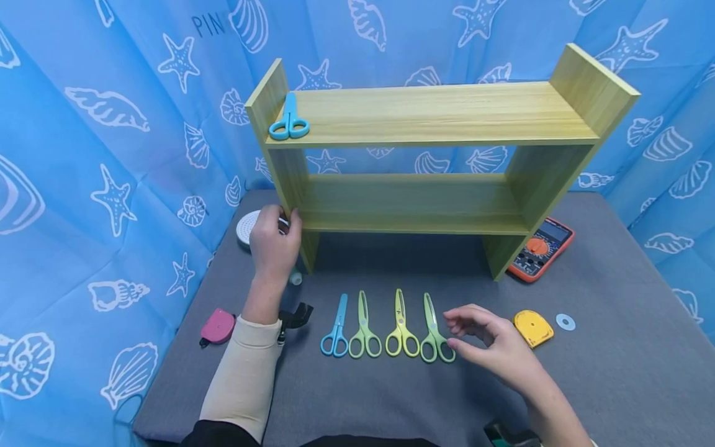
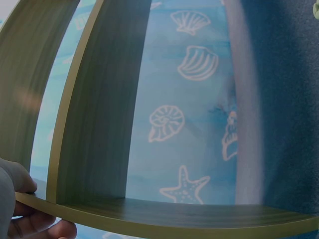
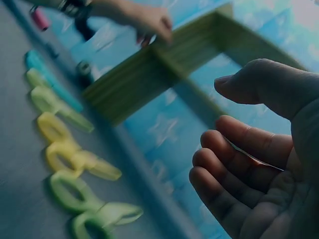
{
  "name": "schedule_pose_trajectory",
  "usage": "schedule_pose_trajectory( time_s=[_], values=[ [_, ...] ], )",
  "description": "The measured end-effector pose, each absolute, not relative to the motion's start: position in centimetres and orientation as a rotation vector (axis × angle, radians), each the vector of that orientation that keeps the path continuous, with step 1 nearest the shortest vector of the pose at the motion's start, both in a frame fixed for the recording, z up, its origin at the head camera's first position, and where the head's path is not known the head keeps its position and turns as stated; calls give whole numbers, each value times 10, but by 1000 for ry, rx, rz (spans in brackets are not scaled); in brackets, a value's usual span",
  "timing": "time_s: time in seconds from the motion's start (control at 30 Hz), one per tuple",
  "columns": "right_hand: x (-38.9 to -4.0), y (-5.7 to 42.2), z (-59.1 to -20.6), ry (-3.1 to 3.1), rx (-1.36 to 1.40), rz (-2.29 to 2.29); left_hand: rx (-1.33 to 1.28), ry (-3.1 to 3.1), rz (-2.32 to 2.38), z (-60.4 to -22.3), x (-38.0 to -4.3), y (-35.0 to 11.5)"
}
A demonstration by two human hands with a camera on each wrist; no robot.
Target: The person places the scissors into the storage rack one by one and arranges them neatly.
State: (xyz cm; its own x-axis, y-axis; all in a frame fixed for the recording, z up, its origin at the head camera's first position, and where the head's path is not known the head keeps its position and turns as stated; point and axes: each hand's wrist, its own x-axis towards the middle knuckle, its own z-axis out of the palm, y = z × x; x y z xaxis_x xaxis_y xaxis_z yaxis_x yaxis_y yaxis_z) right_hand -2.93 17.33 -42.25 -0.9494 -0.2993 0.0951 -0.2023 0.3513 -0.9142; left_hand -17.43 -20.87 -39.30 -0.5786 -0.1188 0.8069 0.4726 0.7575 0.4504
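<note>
The left hand (image 1: 274, 245)'s grip pinched the shelf (image 1: 424, 115) at its left side, likely to steady it. The right hand (image 1: 494, 341)'s grip hung wide and empty beside the rightmost green scissors (image 1: 432, 329). Blue scissors (image 1: 289, 119) lay on the top board; the front row on the counter (image 1: 357, 397) pointed handles personward, perhaps for easy grabbing. The curtain (image 1: 145, 37) read "PIN"; the meter (image 1: 546, 241)'s lettering was illegible.

I have the left hand (image 1: 274, 245) reaching far forward, thumb and fingers bent into a pinch, with the left forearm (image 1: 242, 372) stretched out behind it. I hold the right hand (image 1: 494, 340) nearer the body, palm turned inward, fingers loosely curled (the thumb stands apart from them), the right forearm (image 1: 558, 410) slanting in behind.
</note>
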Motion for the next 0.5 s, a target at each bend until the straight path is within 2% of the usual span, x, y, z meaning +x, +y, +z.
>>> schedule_pose_trajectory(
  time_s=[0.23,0.5],
  values=[
    [-34,172,-457,2535,-252,-1558,-271,-2045,-818,-393,-175,-210],
    [-41,166,-478,2721,-134,-1225,-272,-2056,-812,-392,-174,-209]
  ],
)
